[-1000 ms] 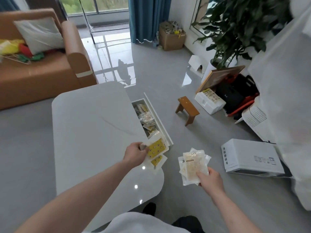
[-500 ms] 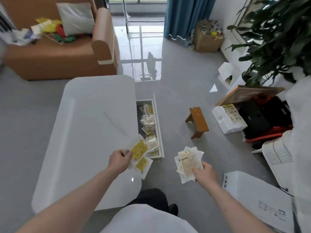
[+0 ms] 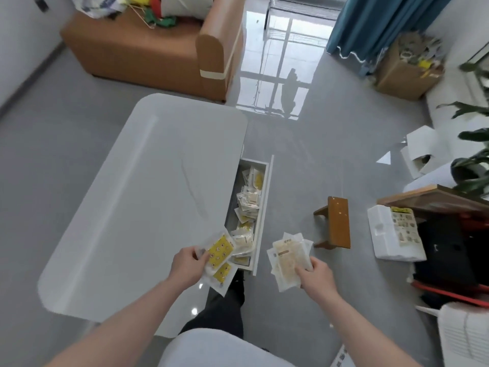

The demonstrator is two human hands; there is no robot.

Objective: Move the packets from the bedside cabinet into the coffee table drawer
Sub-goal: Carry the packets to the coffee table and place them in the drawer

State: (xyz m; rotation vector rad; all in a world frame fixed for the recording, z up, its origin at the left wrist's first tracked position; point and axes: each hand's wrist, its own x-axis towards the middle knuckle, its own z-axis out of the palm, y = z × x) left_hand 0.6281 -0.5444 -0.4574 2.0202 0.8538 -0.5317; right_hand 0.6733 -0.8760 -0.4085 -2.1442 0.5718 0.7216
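Both hands grip packets above the near end of the scene. Left hand [image 3: 187,264] is clenched on a small fan of yellow-printed packets [image 3: 219,254], which hang over the near right corner of the white counter [image 3: 137,197] and overlap the near end of the open drawer [image 3: 260,218]. Right hand [image 3: 315,275] pinches a stack of pale beige packets [image 3: 288,258], held over the grey floor [image 3: 304,160] just to the right of the drawer front, apart from it.

Between the two arms, at the bottom edge, show the person's pale top and a dark trouser leg.

That drawer juts out of the counter's right side and runs away from the viewer. Loose packets in the drawer [image 3: 248,205] fill it along nearly its whole length, piled unevenly, some yellow, most pale.

To the right of the drawer, on the floor, stands a small wooden stool [image 3: 336,221]. Beyond it lie a white foam box [image 3: 383,239] and dark bags under a wooden board.

Farther back, a tan sofa [image 3: 148,51] sits beyond the counter's far end, with coloured items heaped on its seat. A blue curtain [image 3: 370,22] hangs at the far right, beside a cardboard box [image 3: 402,72] stuffed with odds and ends. Green plant leaves [image 3: 473,160] enter from the right edge.
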